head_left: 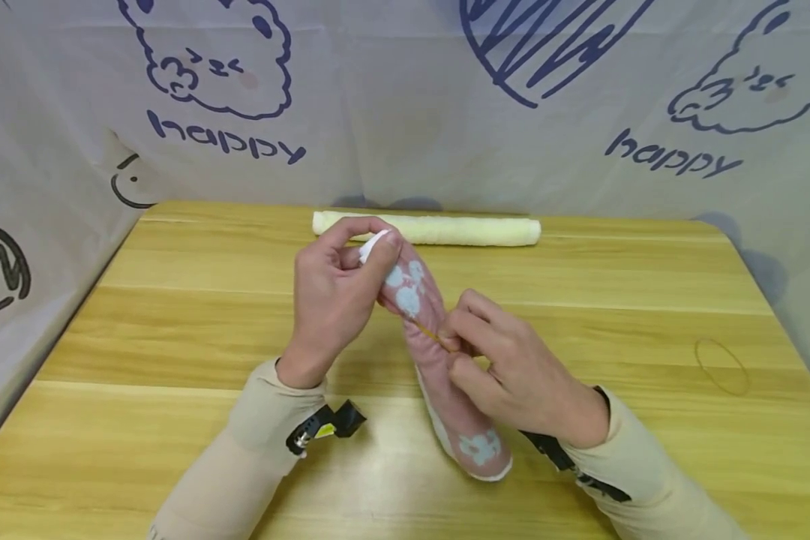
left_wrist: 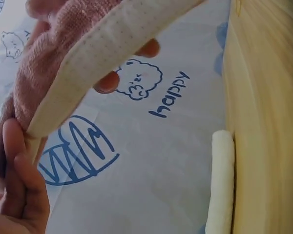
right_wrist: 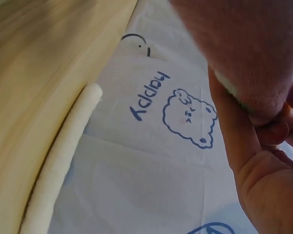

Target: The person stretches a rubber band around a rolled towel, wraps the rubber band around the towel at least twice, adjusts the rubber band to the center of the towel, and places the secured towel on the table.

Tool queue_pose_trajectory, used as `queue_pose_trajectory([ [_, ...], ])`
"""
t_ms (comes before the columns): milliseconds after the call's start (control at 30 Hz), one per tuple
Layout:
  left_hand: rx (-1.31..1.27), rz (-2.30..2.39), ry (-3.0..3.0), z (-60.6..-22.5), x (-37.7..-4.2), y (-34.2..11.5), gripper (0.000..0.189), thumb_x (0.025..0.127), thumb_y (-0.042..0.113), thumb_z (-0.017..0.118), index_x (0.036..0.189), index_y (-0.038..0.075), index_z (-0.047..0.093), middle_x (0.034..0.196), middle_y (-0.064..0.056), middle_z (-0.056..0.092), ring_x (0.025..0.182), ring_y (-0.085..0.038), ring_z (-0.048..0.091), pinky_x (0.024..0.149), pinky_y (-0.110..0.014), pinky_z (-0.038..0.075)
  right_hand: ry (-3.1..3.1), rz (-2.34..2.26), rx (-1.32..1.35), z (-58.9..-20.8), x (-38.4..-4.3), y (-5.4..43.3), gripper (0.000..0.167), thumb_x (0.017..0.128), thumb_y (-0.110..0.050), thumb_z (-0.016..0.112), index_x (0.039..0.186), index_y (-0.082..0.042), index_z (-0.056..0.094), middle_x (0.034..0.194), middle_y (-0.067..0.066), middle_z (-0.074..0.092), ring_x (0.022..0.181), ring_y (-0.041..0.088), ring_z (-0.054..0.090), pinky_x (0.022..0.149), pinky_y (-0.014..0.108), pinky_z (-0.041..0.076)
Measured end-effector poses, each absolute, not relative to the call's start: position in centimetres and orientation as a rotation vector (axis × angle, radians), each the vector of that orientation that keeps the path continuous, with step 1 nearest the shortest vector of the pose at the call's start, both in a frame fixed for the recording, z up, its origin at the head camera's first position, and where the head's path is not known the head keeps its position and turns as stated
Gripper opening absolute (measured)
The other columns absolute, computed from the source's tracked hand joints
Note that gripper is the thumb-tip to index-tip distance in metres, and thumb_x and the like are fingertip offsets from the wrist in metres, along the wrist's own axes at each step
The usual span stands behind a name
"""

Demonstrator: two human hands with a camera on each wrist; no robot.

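Pink cloth [head_left: 439,382], held short of the tabletop's far edge [head_left: 614,244]; left hand [head_left: 337,292] pinching top; right hand [head_left: 513,367], fingers curled, pinching taut band [head_left: 427,331]; advisable: cloth snug, band evenly stretched

Your head view is bright, with a white shine on the table [head_left: 378,480] toward its front edge. Soft bluish shadows fall on the white sheet [head_left: 405,142] past the far right corner. Your wrist views are dimmer, and the pink cloth [right_wrist: 254,48] looks dark and a bit blurry in the right one.
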State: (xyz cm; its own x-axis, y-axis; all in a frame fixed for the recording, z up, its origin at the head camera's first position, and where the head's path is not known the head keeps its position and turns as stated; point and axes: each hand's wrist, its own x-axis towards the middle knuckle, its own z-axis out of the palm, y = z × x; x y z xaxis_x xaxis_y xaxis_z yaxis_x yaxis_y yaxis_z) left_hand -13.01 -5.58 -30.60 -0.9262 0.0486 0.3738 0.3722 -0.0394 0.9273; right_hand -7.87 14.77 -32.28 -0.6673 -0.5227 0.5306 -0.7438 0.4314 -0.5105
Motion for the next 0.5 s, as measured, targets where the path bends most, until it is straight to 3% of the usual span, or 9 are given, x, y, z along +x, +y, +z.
queue_pose_trajectory([
  [167, -0.518, -2.022, -2.086, -30.0, -12.3, -5.7, 0.016, 0.098, 0.008, 0.068, 0.111, 0.0, 0.065, 0.063, -0.002, 0.071, 0.043, -0.009, 0.059, 0.044, -0.028, 0.054, -2.359, 1.053, 1.065, -32.4, -8.1, 14.8, 0.016, 0.079, -0.001, 0.056, 0.093, -0.007, 0.054, 0.082, 0.0, 0.05, 0.072, 0.003, 0.047, 0.06, 0.013, 0.046],
  [333, -0.41, -2.07, -2.103, -29.4, -11.9, -5.9, 0.016, 0.099, 0.016, 0.066, 0.112, 0.007, 0.061, 0.058, 0.008, 0.066, 0.04, -0.005, 0.044, 0.043, -0.024, 0.047, -2.342, 1.108, 0.961, -32.7, -8.0, 14.7, 0.042, 0.085, -0.012, 0.074, 0.117, -0.002, 0.049, 0.094, 0.006, 0.054, 0.083, 0.009, 0.057, 0.067, 0.017, 0.06],
  [433, -0.374, -2.103, -2.136, -29.3, -11.9, -5.9, 0.018, 0.099, 0.02, 0.066, 0.113, 0.01, 0.06, 0.054, 0.011, 0.062, 0.04, -0.006, 0.037, 0.043, -0.024, 0.042, -2.348, 1.075, 0.913, -32.7, -7.9, 14.5, 0.056, 0.082, -0.019, 0.087, 0.119, -0.001, 0.049, 0.099, 0.01, 0.054, 0.085, 0.011, 0.061, 0.067, 0.017, 0.061],
  [500, -0.411, -2.123, -2.169, -29.2, -11.9, -6.1, 0.019, 0.1, 0.02, 0.065, 0.115, 0.01, 0.058, 0.059, 0.01, 0.066, 0.041, -0.008, 0.043, 0.046, -0.025, 0.048, -2.353, 1.049, 0.895, -32.7, -7.9, 14.4, 0.057, 0.079, -0.016, 0.089, 0.118, 0.0, 0.051, 0.103, 0.012, 0.055, 0.087, 0.013, 0.061, 0.065, 0.018, 0.06],
])
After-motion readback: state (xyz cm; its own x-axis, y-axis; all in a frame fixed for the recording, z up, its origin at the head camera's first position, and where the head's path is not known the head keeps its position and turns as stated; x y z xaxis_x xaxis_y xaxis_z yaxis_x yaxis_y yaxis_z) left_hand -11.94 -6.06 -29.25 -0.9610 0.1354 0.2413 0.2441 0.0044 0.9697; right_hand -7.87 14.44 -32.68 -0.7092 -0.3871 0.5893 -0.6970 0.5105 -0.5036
